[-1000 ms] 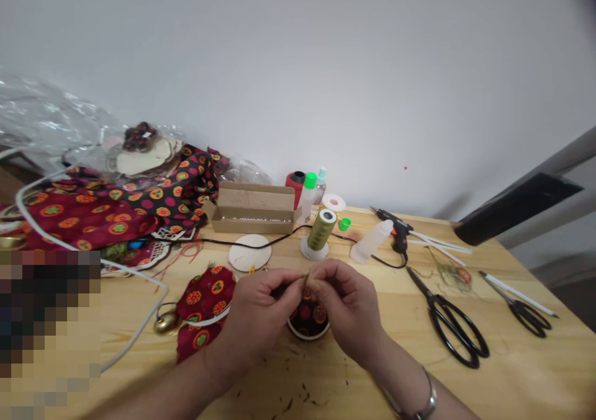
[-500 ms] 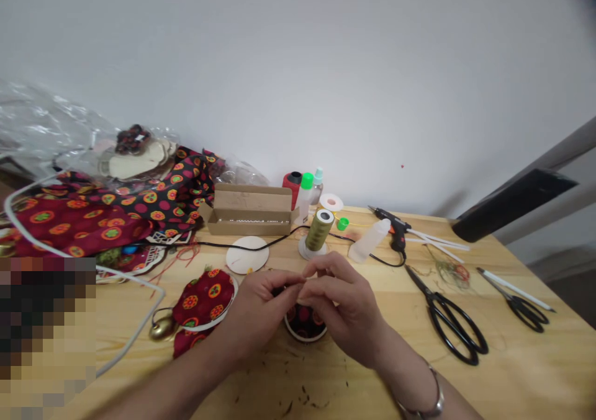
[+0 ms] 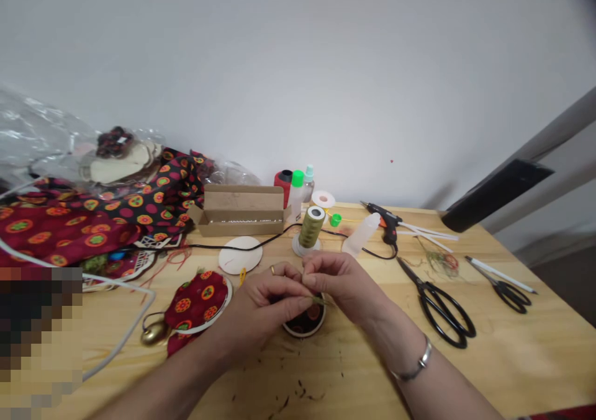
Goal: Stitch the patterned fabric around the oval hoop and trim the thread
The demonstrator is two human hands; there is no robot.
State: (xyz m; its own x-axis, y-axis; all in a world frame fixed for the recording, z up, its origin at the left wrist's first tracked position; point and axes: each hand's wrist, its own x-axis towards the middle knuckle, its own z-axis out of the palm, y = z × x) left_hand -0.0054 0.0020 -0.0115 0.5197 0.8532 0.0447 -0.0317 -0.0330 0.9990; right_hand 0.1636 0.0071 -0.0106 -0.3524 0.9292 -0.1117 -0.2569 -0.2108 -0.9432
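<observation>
My left hand [image 3: 265, 302] and my right hand [image 3: 342, 280] meet over a small round fabric-covered piece [image 3: 307, 322] that lies on the wooden table [image 3: 512, 358]. Both hands are closed in a pinch, fingertips touching, on a thin olive-green strand [image 3: 321, 300] just above that piece. A ring shows on a left finger and a metal bracelet [image 3: 416, 365] on the right wrist. An olive thread spool [image 3: 311, 227] stands upright just behind the hands.
Patterned red fabric rounds [image 3: 198, 296] and a brass bell [image 3: 153, 333] lie to the left. Large black scissors [image 3: 440, 311], smaller scissors [image 3: 505, 290] and a glue gun [image 3: 384, 224] lie right. A cardboard box [image 3: 242, 212], bottles [image 3: 298, 193] and piled fabric [image 3: 93, 212] sit behind.
The view has shifted slightly, so everything sits further left. My hands stay pinched together over the round piece; the right hand has turned and now sits a little higher.
</observation>
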